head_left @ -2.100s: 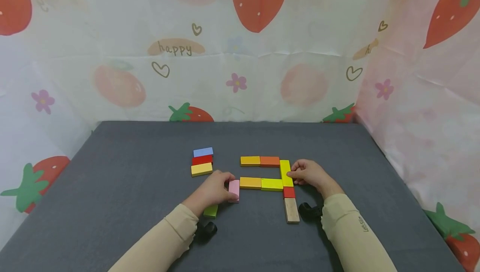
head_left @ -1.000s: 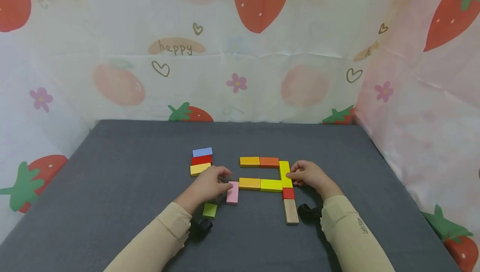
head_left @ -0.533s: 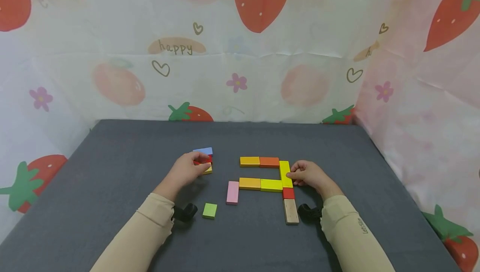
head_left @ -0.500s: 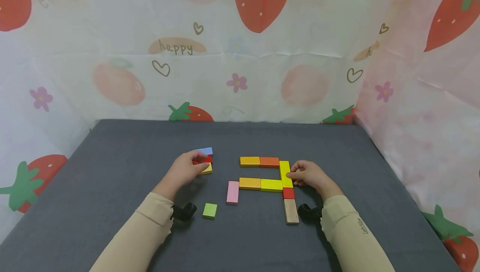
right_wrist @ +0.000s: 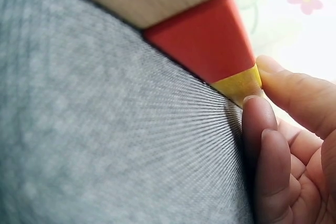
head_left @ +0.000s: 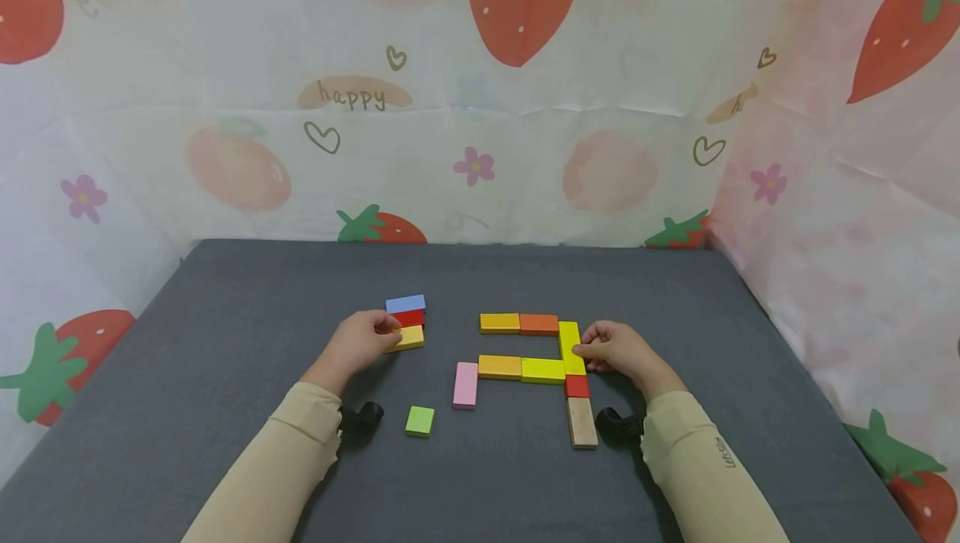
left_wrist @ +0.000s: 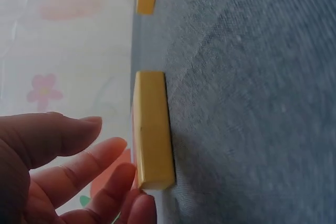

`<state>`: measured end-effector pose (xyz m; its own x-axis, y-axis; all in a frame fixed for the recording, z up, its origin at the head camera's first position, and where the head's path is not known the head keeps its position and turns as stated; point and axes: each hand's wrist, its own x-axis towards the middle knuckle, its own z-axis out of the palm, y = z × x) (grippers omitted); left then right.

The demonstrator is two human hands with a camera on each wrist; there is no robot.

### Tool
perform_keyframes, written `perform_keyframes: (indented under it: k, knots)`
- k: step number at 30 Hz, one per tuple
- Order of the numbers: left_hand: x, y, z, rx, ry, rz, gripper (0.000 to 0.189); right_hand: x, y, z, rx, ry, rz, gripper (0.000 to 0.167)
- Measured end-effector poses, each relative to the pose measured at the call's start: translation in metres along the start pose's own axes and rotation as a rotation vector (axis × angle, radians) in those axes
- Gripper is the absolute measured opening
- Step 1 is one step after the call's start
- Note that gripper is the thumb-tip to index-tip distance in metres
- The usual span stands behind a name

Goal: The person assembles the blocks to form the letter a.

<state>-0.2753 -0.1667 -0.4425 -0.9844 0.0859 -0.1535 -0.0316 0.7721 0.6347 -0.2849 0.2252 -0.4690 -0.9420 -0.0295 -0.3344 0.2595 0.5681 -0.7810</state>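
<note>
My left hand [head_left: 358, 345] is at the left end of a pale yellow block [head_left: 411, 338], its thumb over that end in the head view. In the left wrist view the thumb stands apart from the block, and the loosely bent fingers [left_wrist: 118, 182] lie close to its end. A red block [head_left: 409, 319] and a blue block [head_left: 406, 303] lie just behind it. My right hand [head_left: 624, 353] holds the side of a long yellow block [head_left: 571, 346] between thumb and bent fingers. This block adjoins a red block [head_left: 577, 386] and a plain wooden block [head_left: 582, 423].
An amber block [head_left: 499, 323] and an orange block [head_left: 538, 324] form the back row. Another amber block [head_left: 499, 366] and a yellow block [head_left: 543, 371] form the front row. A pink block [head_left: 465, 386] stands at its left end. A green block [head_left: 420, 421] lies apart on the grey table [head_left: 480, 485].
My left hand has let go of the pink block and moved left and back to the pale yellow block, then drawn slightly left. The right hand stays at the long yellow block.
</note>
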Motion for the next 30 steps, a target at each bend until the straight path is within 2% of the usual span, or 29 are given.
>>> perform_keyframes:
  k: [12, 19, 21, 30]
  knots:
    - [0.004, -0.008, 0.005, 0.047, -0.039, -0.05, 0.025, 0.001, 0.0, 0.0, -0.002, -0.005, -0.003, 0.025]
    - [0.005, -0.005, 0.008, 0.096, -0.041, 0.027, 0.018, 0.001, 0.001, 0.0, -0.008, 0.001, 0.005, 0.025]
    - [0.005, -0.002, 0.009, 0.107, -0.04, 0.032, 0.02, 0.001, 0.001, 0.0, -0.006, 0.001, 0.003, 0.025]
    - [-0.001, 0.012, 0.018, 0.193, -0.074, 0.049, 0.041, 0.0, -0.001, 0.0, -0.003, -0.005, 0.006, 0.025]
